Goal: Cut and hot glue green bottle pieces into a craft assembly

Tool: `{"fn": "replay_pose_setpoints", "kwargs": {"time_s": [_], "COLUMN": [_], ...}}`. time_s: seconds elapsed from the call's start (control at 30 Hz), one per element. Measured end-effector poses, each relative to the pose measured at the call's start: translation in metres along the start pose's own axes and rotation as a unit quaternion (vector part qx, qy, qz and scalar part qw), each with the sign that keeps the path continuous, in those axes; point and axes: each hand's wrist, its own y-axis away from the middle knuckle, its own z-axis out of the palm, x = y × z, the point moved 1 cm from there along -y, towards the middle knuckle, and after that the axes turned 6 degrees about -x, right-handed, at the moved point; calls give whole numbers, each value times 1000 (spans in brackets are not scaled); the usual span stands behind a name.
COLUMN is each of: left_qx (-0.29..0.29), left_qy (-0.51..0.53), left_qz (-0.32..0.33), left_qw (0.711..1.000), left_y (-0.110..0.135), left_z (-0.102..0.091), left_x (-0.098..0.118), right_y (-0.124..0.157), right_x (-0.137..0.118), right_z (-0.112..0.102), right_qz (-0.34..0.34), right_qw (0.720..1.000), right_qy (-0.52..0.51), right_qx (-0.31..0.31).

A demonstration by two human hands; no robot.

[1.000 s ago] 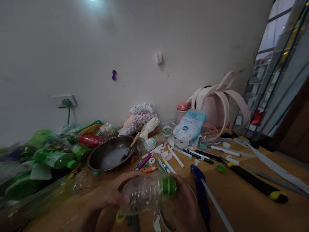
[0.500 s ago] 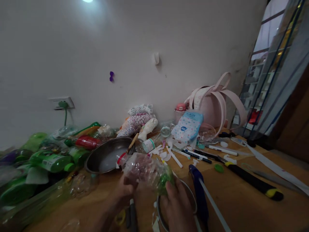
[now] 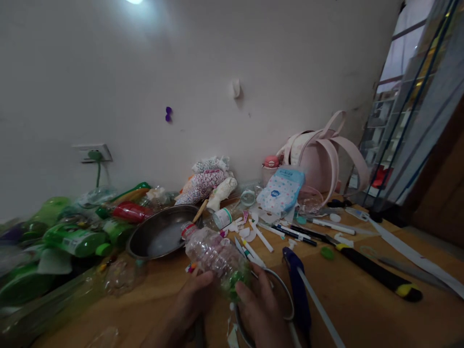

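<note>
A clear, crinkled plastic bottle [image 3: 213, 249] lies tilted between my two hands, its red cap [image 3: 187, 230] pointing away to the left and its green end [image 3: 237, 280] toward me. My left hand [image 3: 194, 292] grips its near left side, the thumb on top. Around the green end my right hand [image 3: 263, 302] is closed. Small coloured bits [image 3: 190, 267] show by the left fingers; I cannot make them out. Just beyond the cap stands a metal bowl [image 3: 135, 249] with a wooden-handled brush [image 3: 200, 211] leaning on it. A blue glue gun [image 3: 299, 290] lies right of my right hand.
Green bottles [image 3: 74, 239] and a red bottle [image 3: 132, 211] crowd the left side. Markers [image 3: 295, 234], a black-and-yellow cutter [image 3: 377, 270] and a white strip [image 3: 413, 246] lie to the right. At the back are patterned stuffed shapes [image 3: 206, 183] and a pink backpack [image 3: 315, 162].
The bottle has swung to a steeper tilt, its green end now lower and nearer to me. Both hands keep hold, and my right hand has shifted slightly left.
</note>
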Motion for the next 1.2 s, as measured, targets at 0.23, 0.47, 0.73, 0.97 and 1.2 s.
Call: {"fn": "replay_pose_setpoints", "kwargs": {"time_s": [0.23,0.47,0.73,0.97,1.2], "left_qx": [-5,17,47,60,65], "left_qy": [-25,-39,29,1,-7], "left_qz": [-10,-1,-44,-42,-26], "left_qw": [1000,999,997,997,998], "left_y": [0,-3,-13,-12,-14], "left_z": [-4,-4,-2,2,-4], "left_x": [-1,-2,-1,-8,-11], "right_y": [0,1,-8,-12,-9], "right_x": [-20,-27,-13,-3,-9], "right_z": [0,0,-1,3,5], "right_qz": [16,-19,-4,-42,-71], "right_qw": [999,997,986,995,993], "right_qy": [19,67,160,73,66], "right_qx": [-48,-18,39,48,63]}}
